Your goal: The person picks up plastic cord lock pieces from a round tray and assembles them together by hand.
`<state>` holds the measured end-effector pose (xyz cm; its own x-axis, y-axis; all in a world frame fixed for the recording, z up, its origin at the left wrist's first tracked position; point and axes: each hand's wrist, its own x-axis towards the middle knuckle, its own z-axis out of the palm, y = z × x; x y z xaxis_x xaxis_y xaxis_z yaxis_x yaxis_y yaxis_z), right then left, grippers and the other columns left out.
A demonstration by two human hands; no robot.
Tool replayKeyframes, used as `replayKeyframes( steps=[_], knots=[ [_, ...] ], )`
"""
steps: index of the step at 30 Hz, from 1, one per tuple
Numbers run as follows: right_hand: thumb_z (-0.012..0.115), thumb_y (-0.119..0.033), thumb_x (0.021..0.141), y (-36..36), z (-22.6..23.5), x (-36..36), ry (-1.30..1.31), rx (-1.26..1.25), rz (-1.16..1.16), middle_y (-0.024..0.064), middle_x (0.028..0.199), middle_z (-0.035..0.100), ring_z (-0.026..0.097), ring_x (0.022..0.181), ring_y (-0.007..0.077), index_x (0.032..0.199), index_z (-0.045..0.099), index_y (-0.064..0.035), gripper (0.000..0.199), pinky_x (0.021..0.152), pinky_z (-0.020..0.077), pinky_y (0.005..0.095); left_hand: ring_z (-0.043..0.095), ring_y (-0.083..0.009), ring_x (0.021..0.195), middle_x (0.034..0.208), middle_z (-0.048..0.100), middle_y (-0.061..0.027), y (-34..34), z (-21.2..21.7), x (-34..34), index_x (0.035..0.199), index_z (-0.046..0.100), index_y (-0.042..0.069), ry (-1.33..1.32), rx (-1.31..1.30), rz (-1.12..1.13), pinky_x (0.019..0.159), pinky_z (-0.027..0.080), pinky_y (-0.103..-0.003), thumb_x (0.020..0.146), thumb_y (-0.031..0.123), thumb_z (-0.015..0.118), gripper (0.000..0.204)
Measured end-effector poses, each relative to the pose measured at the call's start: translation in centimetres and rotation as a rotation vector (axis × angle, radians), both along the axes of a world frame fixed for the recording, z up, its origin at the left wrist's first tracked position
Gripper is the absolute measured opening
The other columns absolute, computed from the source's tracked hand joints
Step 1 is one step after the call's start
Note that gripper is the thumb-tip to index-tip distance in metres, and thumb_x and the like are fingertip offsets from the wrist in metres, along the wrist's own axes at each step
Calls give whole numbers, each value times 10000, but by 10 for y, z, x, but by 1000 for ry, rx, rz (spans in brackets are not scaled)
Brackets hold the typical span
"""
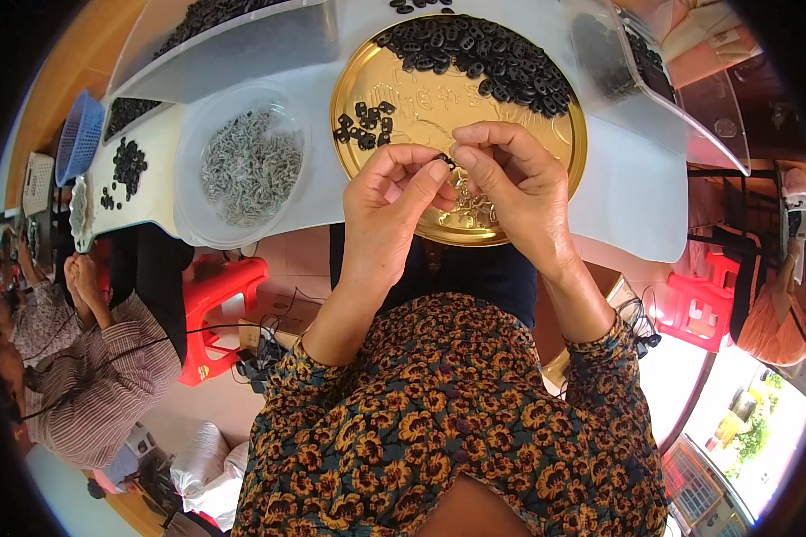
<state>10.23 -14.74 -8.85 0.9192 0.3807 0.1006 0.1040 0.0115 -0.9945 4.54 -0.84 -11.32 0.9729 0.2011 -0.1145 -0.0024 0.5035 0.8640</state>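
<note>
We see a clear round tub [242, 161] of small silvery metal pieces on the white table [627, 192], just left of the work. Behind it a clear plastic bin [233, 40] holds more dark parts, and another clear bin [654, 80] stands at the right. At the far left edge a blue basket [79, 136] sits near a scatter of black rings [127, 168]. Below the table we make out a red plastic stool [219, 304] and a second red stool [703, 309] at the right. A person in a striped shirt [98, 376] sits at left; what may be white sacks [210, 470] lie on the floor.
</note>
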Motion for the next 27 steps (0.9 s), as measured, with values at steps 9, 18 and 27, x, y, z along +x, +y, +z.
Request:
replayKeyframes(
  steps=[9, 18, 27],
  knots=[
    [611, -27, 904, 1, 0, 1, 5, -25, 24, 19, 939, 646, 595, 837, 59, 1068, 618, 6, 167, 728, 494, 206, 632, -131, 735, 869, 641, -80, 0, -1, -1, 1012, 575, -18, 5, -8, -4, 674, 532, -246, 905, 46, 617, 131],
    [611, -21, 902, 2, -2, 0, -62, -39, -3, 37, 958, 652, 607, 849, 72, 1062, 617, 8, 163, 745, 504, 216, 629, -125, 721, 856, 638, -76, 0, -2, 0, 998, 572, -15, -9, -19, 9, 663, 534, -241, 906, 43, 616, 117],
    [609, -17, 901, 3, -3, 1, -47, -40, -2, 49, 960, 653, 614, 850, 79, 1055, 616, 16, 158, 739, 509, 218, 629, -127, 724, 853, 637, -83, 0, 1, -1, 997, 566, -22, -14, -17, 6, 663, 534, -245, 911, 46, 608, 118]
  ],
)
